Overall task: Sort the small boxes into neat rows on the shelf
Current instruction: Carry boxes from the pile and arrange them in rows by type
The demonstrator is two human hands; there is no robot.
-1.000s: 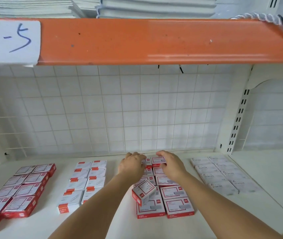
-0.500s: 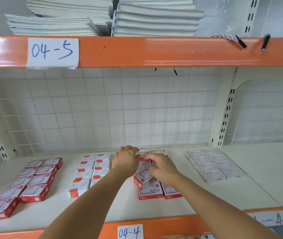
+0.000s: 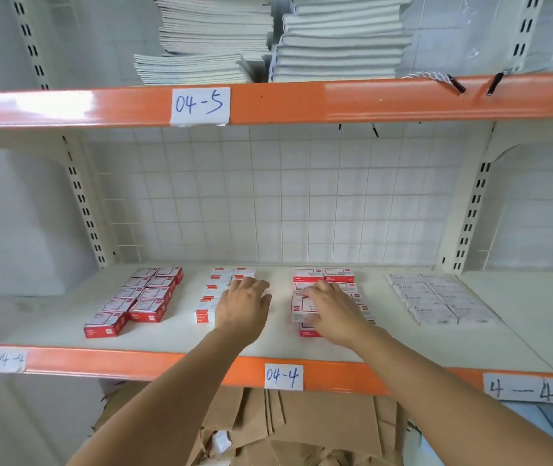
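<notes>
A loose red-and-white box is seen lying askew on top of the third group of boxes, at about 6 o'clock of that group's back pair. It is covered from the right by the right hand, whose fingers are laid over it; whether it is truly gripped cannot be told. At 9 o'clock of that hand, the left hand is held with fingers relaxed and spread, nothing being held, over the white boxes with red ends. Further at 9 o'clock, 2 columns of red boxes are set on the shelf. At 3 o'clock, pale grey boxes are laid in 2 columns. At 12 o'clock, stacked notebooks are kept above a label reading 04-5.
</notes>
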